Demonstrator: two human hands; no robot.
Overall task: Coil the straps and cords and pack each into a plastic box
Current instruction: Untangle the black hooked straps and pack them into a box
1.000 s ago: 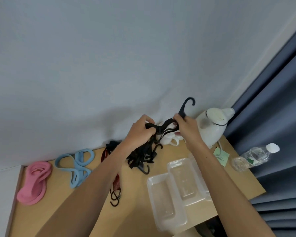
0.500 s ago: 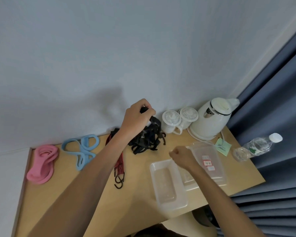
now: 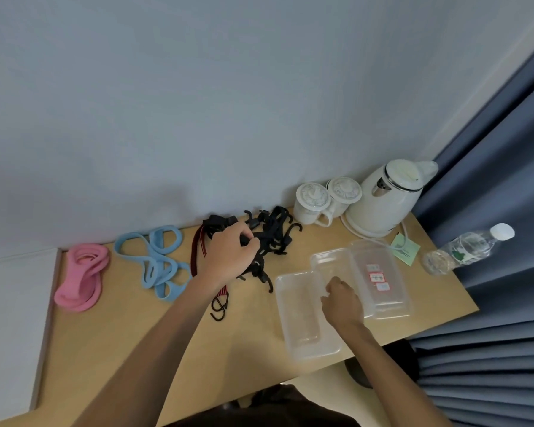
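My left hand is closed on a bundle of black hooked bungee cords, held low over the wooden table. My right hand is curled on the rim of the middle clear plastic box. A second clear box lies to its left and a third with red labels to its right. A red-and-black cord with hooks lies partly under my left wrist. A blue strap and a pink strap lie further left.
Two lidded white mugs and a white kettle stand at the back by the wall. A water bottle and a green card lie at the right edge, beside a blue curtain.
Both hands came down from in front of the wall. The right hand let go of the black cords and went to the plastic boxes. The left hand lowered the bundle towards the table.
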